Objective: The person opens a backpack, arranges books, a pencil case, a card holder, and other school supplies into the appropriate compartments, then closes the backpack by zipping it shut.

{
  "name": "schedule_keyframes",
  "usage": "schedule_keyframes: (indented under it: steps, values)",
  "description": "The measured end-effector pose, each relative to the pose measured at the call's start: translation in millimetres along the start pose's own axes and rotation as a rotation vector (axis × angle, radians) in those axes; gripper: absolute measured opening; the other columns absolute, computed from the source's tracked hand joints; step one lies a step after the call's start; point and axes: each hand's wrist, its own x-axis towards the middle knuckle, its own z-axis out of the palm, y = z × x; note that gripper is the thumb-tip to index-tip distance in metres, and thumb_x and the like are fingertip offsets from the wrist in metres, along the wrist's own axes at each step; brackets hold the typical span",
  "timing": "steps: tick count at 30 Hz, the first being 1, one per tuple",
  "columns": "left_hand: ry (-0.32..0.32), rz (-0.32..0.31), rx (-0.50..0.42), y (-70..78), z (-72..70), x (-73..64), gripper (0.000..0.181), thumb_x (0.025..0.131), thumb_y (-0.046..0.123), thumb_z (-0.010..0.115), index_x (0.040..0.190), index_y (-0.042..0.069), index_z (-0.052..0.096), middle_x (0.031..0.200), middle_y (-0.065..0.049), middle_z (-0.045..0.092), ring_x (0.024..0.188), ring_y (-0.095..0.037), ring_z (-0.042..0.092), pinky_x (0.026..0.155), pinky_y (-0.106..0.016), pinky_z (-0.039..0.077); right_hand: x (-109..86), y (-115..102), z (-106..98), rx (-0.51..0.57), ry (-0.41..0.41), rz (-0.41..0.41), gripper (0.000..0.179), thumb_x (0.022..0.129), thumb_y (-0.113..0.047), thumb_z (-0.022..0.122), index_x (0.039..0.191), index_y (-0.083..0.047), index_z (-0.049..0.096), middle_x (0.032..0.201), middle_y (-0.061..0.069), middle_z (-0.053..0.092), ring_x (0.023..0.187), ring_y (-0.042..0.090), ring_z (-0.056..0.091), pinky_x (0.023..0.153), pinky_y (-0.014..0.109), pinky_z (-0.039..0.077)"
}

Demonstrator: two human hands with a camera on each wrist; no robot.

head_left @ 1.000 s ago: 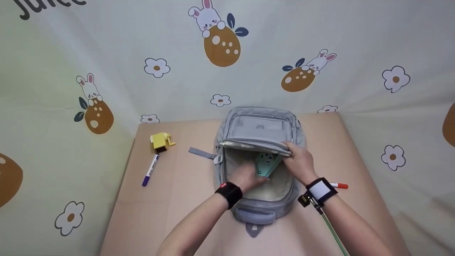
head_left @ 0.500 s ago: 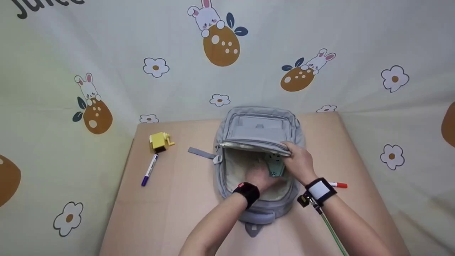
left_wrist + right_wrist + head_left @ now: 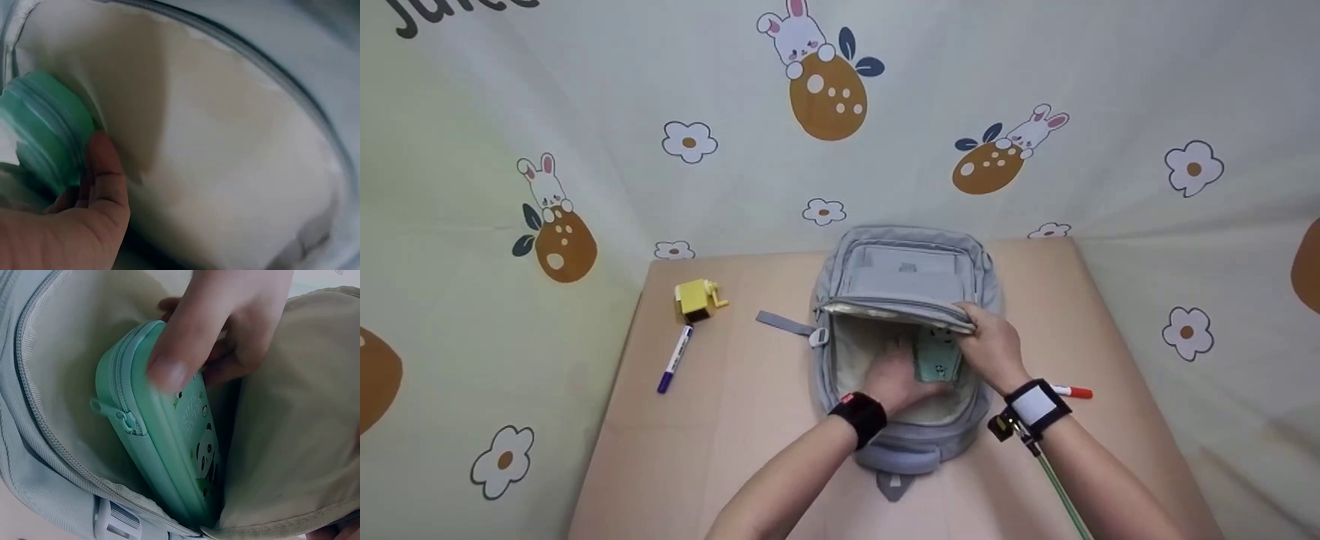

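A grey backpack (image 3: 911, 274) lies on the table with its main compartment unzipped, showing a cream lining. Inside it is a mint-green zippered pencil case (image 3: 169, 433) with panda prints, tilted against the right part of the opening. My left hand (image 3: 894, 379) reaches into the bag and grips one end of the case, thumb over the printed face and fingers behind it. With its fingers curled over the zipped edge, my right hand (image 3: 991, 341) holds up the bag's front flap (image 3: 904, 306); only its fingertips show at the corner of the right wrist view.
On the left of the table (image 3: 735, 450) stand a yellow crank pencil sharpener (image 3: 695, 298) and, below it, a purple-capped marker (image 3: 675, 358). A red-capped marker (image 3: 1076, 391) lies beyond my right wrist. Patterned cloth hangs behind and at both sides.
The pencil case has shifted right and turned more upright inside the bag. My left hand moved right with it, then slightly back left. The right hand keeps holding the flap.
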Motion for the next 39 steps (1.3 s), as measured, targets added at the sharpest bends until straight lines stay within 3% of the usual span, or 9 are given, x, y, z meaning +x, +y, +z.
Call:
schedule_keyframes:
  steps: [5, 11, 13, 16, 20, 23, 30, 39]
  values:
    - [0.020, 0.041, 0.018, -42.6, -25.2, -20.0, 0.081, 0.083, 0.065, 0.074, 0.129, 0.002, 0.056, 0.119, -0.014, 0.061, 0.105, -0.030, 0.063, 0.088, -0.043, 0.054, -1.3, -0.9, -0.6, 0.019, -0.017, 0.010, 0.021, 0.092, -0.008, 0.070, 0.113, -0.012, 0.076, 0.109, 0.009, 0.076, 0.095, 0.034, 0.073, 0.081, 0.052, 0.056]
    - [0.147, 0.029, 0.083, -113.7, -59.1, -29.5, 0.042, 0.090, 0.039, 0.073, 0.111, 0.005, 0.061, 0.101, -0.012, 0.058, 0.093, -0.031, 0.058, 0.077, -0.047, 0.051, -1.3, -0.2, -1.9, 0.031, -0.032, 0.026, 0.025, 0.092, -0.007, 0.069, 0.116, -0.012, 0.075, 0.112, 0.010, 0.075, 0.098, 0.034, 0.072, 0.086, 0.052, 0.055]
    - [0.188, -0.013, 0.127, -139.5, -70.2, -27.4, 0.040, 0.090, 0.033, 0.073, 0.112, 0.002, 0.061, 0.103, -0.014, 0.058, 0.094, -0.034, 0.057, 0.078, -0.048, 0.050, -1.4, 0.9, -1.8, 0.029, -0.033, 0.028, 0.026, 0.092, -0.007, 0.069, 0.116, -0.013, 0.075, 0.112, 0.009, 0.075, 0.099, 0.034, 0.072, 0.086, 0.052, 0.055]
    - [0.220, -0.092, 0.180, -176.6, -88.3, -21.8, 0.047, 0.092, 0.031, 0.071, 0.121, -0.004, 0.061, 0.116, -0.023, 0.060, 0.108, -0.041, 0.058, 0.092, -0.053, 0.049, -2.1, 1.7, -1.2, 0.026, -0.029, 0.027, 0.026, 0.091, -0.007, 0.070, 0.115, -0.014, 0.076, 0.111, 0.009, 0.076, 0.098, 0.034, 0.072, 0.086, 0.052, 0.055]
    - [0.209, -0.191, 0.231, -217.9, -113.5, -14.9, 0.061, 0.096, 0.031, 0.067, 0.137, -0.011, 0.052, 0.139, -0.032, 0.051, 0.132, -0.048, 0.046, 0.113, -0.057, 0.033, -3.6, 1.4, 0.5, 0.028, -0.023, 0.022, 0.025, 0.090, -0.007, 0.071, 0.114, -0.014, 0.076, 0.110, 0.008, 0.076, 0.098, 0.033, 0.072, 0.084, 0.052, 0.055]
    - [0.182, -0.264, 0.256, -242.3, -128.3, -12.2, 0.066, 0.098, 0.030, 0.063, 0.144, -0.013, 0.044, 0.146, -0.034, 0.044, 0.140, -0.049, 0.037, 0.118, -0.058, 0.024, -5.1, 1.1, 2.5, 0.030, -0.018, 0.019, 0.025, 0.090, -0.007, 0.072, 0.113, -0.014, 0.076, 0.110, 0.008, 0.076, 0.098, 0.033, 0.072, 0.084, 0.052, 0.055]
    - [0.109, -0.383, 0.279, -278.8, -139.8, -10.0, 0.071, 0.100, 0.030, 0.060, 0.150, -0.014, 0.033, 0.154, -0.037, 0.032, 0.146, -0.052, 0.024, 0.120, -0.060, 0.016, -8.3, 2.5, 5.8, 0.029, -0.017, 0.022, 0.027, 0.089, -0.007, 0.073, 0.115, -0.014, 0.076, 0.111, 0.009, 0.075, 0.098, 0.034, 0.071, 0.085, 0.051, 0.056]
    - [-0.002, -0.452, 0.225, -298.8, -139.3, -4.7, 0.082, 0.104, 0.037, 0.052, 0.154, -0.017, 0.015, 0.159, -0.040, 0.011, 0.148, -0.054, 0.010, 0.119, -0.065, 0.008, -10.9, 5.0, 5.5, 0.026, -0.013, 0.007, 0.038, 0.082, 0.004, 0.073, 0.116, -0.013, 0.076, 0.111, 0.006, 0.076, 0.100, 0.031, 0.072, 0.084, 0.049, 0.056]
